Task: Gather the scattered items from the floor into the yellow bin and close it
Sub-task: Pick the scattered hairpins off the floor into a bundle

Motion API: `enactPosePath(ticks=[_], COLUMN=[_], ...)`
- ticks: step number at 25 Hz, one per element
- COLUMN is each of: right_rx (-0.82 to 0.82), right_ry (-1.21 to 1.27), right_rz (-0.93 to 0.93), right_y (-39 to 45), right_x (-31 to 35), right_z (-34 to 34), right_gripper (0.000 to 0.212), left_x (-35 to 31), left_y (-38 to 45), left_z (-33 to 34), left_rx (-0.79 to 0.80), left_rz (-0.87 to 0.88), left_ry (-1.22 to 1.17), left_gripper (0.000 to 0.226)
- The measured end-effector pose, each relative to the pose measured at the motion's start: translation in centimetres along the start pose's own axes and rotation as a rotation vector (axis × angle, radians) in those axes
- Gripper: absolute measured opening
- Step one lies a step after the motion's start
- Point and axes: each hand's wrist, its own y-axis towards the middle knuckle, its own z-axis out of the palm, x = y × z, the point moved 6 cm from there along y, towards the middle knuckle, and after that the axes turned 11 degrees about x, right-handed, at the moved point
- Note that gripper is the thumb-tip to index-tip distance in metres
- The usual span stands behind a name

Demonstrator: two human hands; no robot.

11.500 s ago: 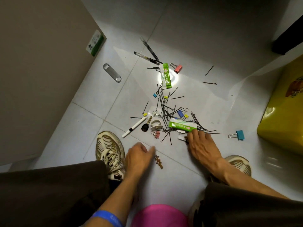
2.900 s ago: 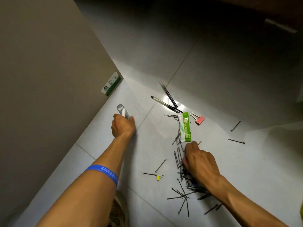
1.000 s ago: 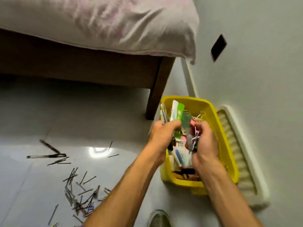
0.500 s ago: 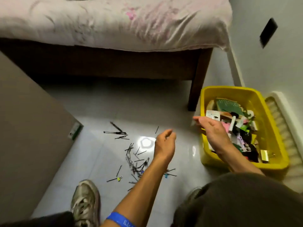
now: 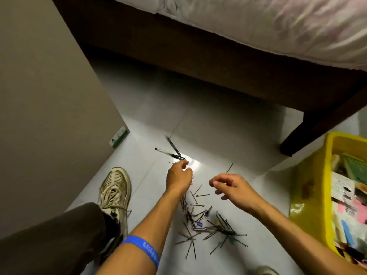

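White tile floor (image 5: 208, 124), yellow bin (image 5: 309, 175) cropped, left hand (image 5: 178, 176), right hand (image 5: 231, 187) loosely curled, empty.

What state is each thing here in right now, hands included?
Yellow bin: open, partly filled.
Two pens: lying crossed on the floor.
Hairpins: scattered in a pile on the floor.
Left hand: open, empty, near the pens.
Right hand: open, empty, above the hairpins.

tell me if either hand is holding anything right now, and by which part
Nothing is held. The left hand reaches toward the black pens with fingers curled but not on them; the right hand hovers open and empty above the hairpins.
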Motion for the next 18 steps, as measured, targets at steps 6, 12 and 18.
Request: enactPosePath(ticks=[6,12,18], right_rx=[-0.059,-0.194,-0.188], right_ry=[0.036,0.092,0.01], right_rz=[0.045,0.198,0.166], right_y=[7.8,6.5,5.6], right_x=[-8.0,-15.8,-15.0], right_z=[0.1,1.7,2.9], right_gripper=[0.019,0.023,0.017], left_x=[2.3,3.6,5.5], left_y=[14.1,18.8,14.6], left_z=[-3.9,-2.2,-1.5], left_rx=[-0.043,-0.105,-0.044], left_rz=[0.075,0.171,0.028], left_ry=[0.663,1.181,0.694], left_gripper=[0.078,0.021,0.026])
